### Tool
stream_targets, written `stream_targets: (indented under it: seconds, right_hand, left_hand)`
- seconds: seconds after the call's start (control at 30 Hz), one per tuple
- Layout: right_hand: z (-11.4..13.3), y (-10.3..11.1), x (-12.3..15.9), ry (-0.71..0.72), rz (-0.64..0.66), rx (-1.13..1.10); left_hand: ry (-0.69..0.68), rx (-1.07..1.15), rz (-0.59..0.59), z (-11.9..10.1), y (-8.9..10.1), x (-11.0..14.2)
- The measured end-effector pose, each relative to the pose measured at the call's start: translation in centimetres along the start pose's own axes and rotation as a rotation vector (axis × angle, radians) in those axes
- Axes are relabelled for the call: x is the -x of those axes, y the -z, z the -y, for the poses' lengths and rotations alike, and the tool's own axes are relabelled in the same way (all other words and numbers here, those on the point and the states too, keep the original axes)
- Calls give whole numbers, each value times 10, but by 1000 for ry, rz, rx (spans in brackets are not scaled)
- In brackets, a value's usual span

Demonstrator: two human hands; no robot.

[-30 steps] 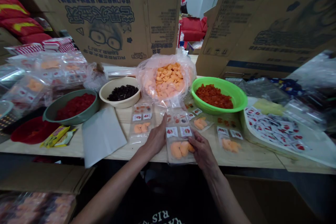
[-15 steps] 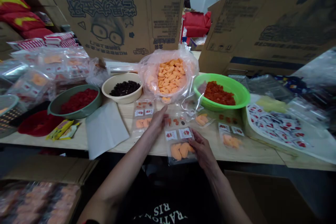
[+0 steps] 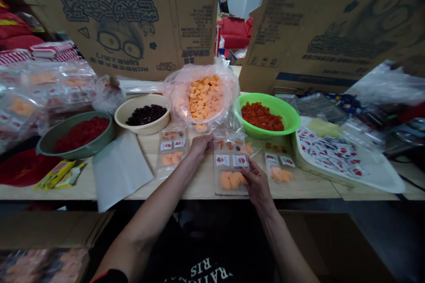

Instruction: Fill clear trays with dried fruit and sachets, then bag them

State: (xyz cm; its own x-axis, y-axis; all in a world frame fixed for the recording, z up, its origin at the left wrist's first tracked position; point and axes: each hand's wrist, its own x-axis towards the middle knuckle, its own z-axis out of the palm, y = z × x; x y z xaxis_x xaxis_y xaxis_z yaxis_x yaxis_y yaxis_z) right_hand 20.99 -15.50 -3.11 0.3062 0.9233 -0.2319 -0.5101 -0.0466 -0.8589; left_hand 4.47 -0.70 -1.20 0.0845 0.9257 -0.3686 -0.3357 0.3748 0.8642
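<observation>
A clear plastic snack pouch (image 3: pixel 230 168) lies on the wooden table (image 3: pixel 172 185) in front of me, with orange pieces at its near end and two small sachets in its middle. My left hand (image 3: pixel 201 145) pinches the pouch's far left corner, fingers closed on it. My right hand (image 3: pixel 257 182) grips its near right edge, fingers curled round it. Filled pouches lie on either side, one on the left (image 3: pixel 171 152) and one on the right (image 3: pixel 279 166).
Behind stand a grey-green bowl of red pieces (image 3: pixel 75 135), a cream bowl of dark pieces (image 3: pixel 142 115), a bag of orange pieces (image 3: pixel 202 95) and a green bowl of red-orange pieces (image 3: pixel 265 117). A sachet tray (image 3: pixel 335 157) is right, white paper (image 3: pixel 119 170) left, cardboard boxes behind.
My left hand slid up the pouch's left side to its far corner. My right hand stayed on the near right edge. The camera shifted slightly.
</observation>
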Motion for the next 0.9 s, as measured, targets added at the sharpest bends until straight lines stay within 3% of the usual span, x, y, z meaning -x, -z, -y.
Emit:
stream_targets:
  seconds: [0.23, 0.43, 0.67, 0.9]
  right_hand:
    - [-6, -5, -2, -48, 103, 23]
    - [1, -4, -6, -76, 153, 71]
    - [12, -1, -10, -190, 256, 186]
    - [-8, -26, -6, -83, 84, 57]
  left_hand:
    - [-16, 76, -92, -9, 16, 32]
    - [113, 49, -17, -27, 24, 42]
    - [205, -155, 140, -25, 42, 40]
    - [313, -47, 218, -9, 40, 53]
